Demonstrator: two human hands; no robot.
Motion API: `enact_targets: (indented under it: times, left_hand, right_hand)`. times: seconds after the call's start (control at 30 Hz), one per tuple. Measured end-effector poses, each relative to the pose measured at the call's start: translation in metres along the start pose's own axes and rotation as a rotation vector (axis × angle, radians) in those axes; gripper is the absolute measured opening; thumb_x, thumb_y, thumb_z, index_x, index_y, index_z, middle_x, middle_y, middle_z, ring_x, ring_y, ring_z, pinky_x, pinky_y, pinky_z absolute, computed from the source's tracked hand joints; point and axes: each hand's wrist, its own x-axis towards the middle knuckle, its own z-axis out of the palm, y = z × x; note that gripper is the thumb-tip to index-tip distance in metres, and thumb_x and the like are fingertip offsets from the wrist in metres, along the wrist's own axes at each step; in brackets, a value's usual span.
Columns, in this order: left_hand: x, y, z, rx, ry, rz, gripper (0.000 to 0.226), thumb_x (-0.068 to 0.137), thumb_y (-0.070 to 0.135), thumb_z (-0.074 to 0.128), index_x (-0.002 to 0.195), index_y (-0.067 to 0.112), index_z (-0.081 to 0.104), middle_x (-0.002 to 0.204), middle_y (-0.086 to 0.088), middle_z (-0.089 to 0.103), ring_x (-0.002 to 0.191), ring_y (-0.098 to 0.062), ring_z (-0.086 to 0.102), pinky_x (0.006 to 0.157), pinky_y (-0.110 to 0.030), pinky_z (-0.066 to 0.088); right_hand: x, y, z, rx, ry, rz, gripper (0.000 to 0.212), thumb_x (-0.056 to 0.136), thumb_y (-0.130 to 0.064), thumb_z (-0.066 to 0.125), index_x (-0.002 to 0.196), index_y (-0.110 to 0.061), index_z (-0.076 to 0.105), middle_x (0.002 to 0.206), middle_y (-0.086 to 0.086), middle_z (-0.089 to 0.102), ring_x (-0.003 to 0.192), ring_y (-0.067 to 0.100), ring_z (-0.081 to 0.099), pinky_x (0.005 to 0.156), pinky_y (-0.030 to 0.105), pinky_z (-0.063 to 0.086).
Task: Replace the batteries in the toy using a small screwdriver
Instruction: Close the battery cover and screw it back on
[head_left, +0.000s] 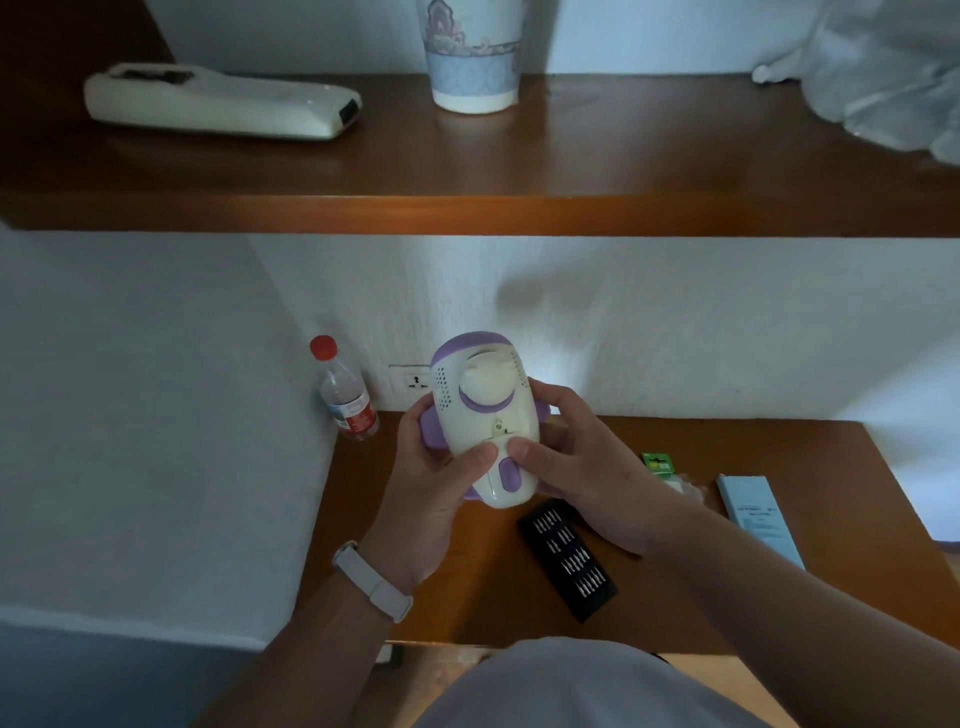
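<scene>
The cream and purple toy (488, 421) is held above the table (779, 597). It is clasped from both sides by the left grip (431, 493) and the right grip (582, 467), thumbs pressed on its cover.

Head-worn view, forward-down, close.

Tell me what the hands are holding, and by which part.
Both hold the white and purple toy: the left hand grips its left side, the right hand its right side, with both thumbs pressing on its lower face.
</scene>
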Motion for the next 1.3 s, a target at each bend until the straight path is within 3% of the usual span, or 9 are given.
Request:
enact_targets:
  times: [0.33, 0.53, 0.67, 0.8, 0.93, 1.17, 1.3]
  left_hand:
    - [0.002, -0.017, -0.001, 0.000, 0.036, -0.081, 0.087, 0.068, 0.029, 0.083, 0.143, 0.022, 0.041, 0.127, -0.003, 0.066, 0.119, -0.024, 0.066, 0.085, -0.037, 0.060]
    - [0.002, -0.024, -0.010, 0.039, 0.006, -0.137, 0.080, 0.077, 0.023, 0.082, 0.145, 0.024, 0.039, 0.127, -0.001, 0.065, 0.121, -0.022, 0.064, 0.086, -0.036, 0.059]
    - [0.001, -0.024, -0.013, 0.083, 0.000, -0.144, 0.083, 0.074, 0.029, 0.082, 0.145, 0.025, 0.039, 0.131, -0.005, 0.061, 0.124, -0.024, 0.062, 0.090, -0.041, 0.059]
    - [0.007, -0.021, -0.020, 0.128, -0.026, -0.137, 0.074, 0.084, 0.015, 0.076, 0.147, 0.020, 0.037, 0.136, -0.010, 0.058, 0.126, -0.028, 0.061, 0.095, -0.049, 0.057]
    - [0.011, -0.020, -0.021, 0.146, -0.007, -0.129, 0.074, 0.084, 0.011, 0.077, 0.145, 0.018, 0.037, 0.134, -0.011, 0.059, 0.122, -0.027, 0.063, 0.092, -0.047, 0.058]
    - [0.017, -0.028, -0.022, 0.154, 0.005, -0.158, 0.076, 0.078, 0.017, 0.078, 0.144, 0.017, 0.040, 0.132, -0.011, 0.060, 0.121, -0.028, 0.064, 0.090, -0.045, 0.060]
    - [0.019, -0.029, -0.024, 0.131, 0.010, -0.179, 0.086, 0.072, 0.024, 0.084, 0.144, 0.015, 0.038, 0.134, -0.013, 0.058, 0.122, -0.031, 0.063, 0.093, -0.053, 0.058]
  right_hand:
    - [0.001, 0.011, -0.009, -0.040, -0.006, 0.053, 0.066, 0.079, -0.047, 0.078, 0.134, -0.040, 0.043, 0.118, -0.004, 0.070, 0.111, 0.018, 0.068, 0.091, 0.042, 0.059]
    - [0.005, 0.018, -0.008, -0.009, -0.015, 0.087, 0.070, 0.070, -0.050, 0.084, 0.128, -0.043, 0.044, 0.112, -0.009, 0.070, 0.109, 0.017, 0.069, 0.086, 0.041, 0.060]
    - [0.007, 0.019, -0.006, 0.011, -0.013, 0.097, 0.076, 0.064, -0.054, 0.086, 0.127, -0.041, 0.044, 0.112, -0.006, 0.071, 0.107, 0.018, 0.070, 0.084, 0.039, 0.060]
    - [0.011, 0.018, -0.004, -0.068, 0.016, 0.081, 0.074, 0.066, -0.054, 0.082, 0.127, -0.039, 0.044, 0.113, -0.004, 0.070, 0.103, 0.016, 0.071, 0.082, 0.040, 0.061]
    - [0.014, 0.016, -0.008, -0.049, -0.007, 0.096, 0.066, 0.072, -0.046, 0.081, 0.126, -0.038, 0.044, 0.110, -0.003, 0.072, 0.101, 0.017, 0.072, 0.083, 0.040, 0.061]
    - [0.017, 0.022, -0.009, -0.027, -0.011, 0.128, 0.070, 0.072, -0.049, 0.079, 0.131, -0.034, 0.044, 0.116, 0.000, 0.071, 0.105, 0.019, 0.071, 0.088, 0.043, 0.060]
    - [0.020, 0.027, -0.011, -0.011, -0.038, 0.139, 0.068, 0.078, -0.044, 0.078, 0.136, -0.034, 0.044, 0.116, -0.003, 0.073, 0.108, 0.019, 0.070, 0.090, 0.043, 0.059]
